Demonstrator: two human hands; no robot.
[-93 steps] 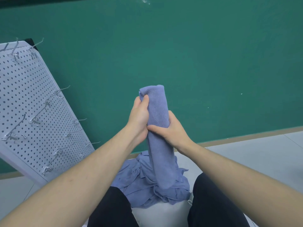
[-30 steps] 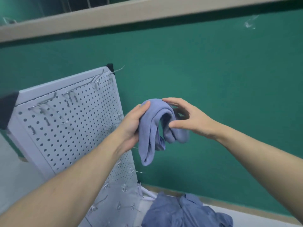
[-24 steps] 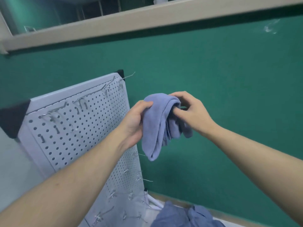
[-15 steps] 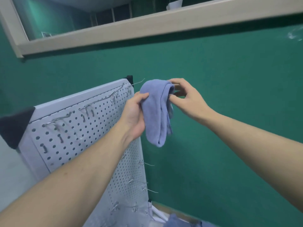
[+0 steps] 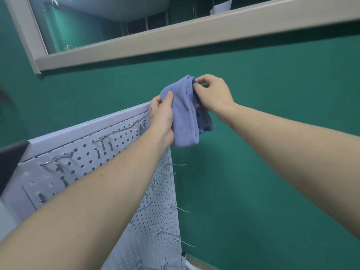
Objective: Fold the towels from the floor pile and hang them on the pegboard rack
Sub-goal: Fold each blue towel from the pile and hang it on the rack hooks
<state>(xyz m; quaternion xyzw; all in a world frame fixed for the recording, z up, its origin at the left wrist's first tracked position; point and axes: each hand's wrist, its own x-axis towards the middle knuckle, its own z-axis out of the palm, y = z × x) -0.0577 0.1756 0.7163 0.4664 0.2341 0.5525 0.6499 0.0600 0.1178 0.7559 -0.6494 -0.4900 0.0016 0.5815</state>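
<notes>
Both your arms reach up & fwd, forearms bare. Your left hand (image 5: 162, 114) has thumb up, fingers curled round the towel (image 5: 184, 117). Your right hand (image 5: 213, 93) is bent at the wrist, fingertips pinching the towel's top fold.

The left hand (image 5: 162, 114) hides the pegboard rack's (image 5: 109, 145) top corner, and its lower-left part is cut off.

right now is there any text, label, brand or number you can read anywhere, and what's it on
None: nothing readable in this view.
The blue towel in both hands shows no tag or print.
The pegboard rack bears only holes and metal hooks.
The white sheet above the window ledge is too small and blurred to read.
</notes>
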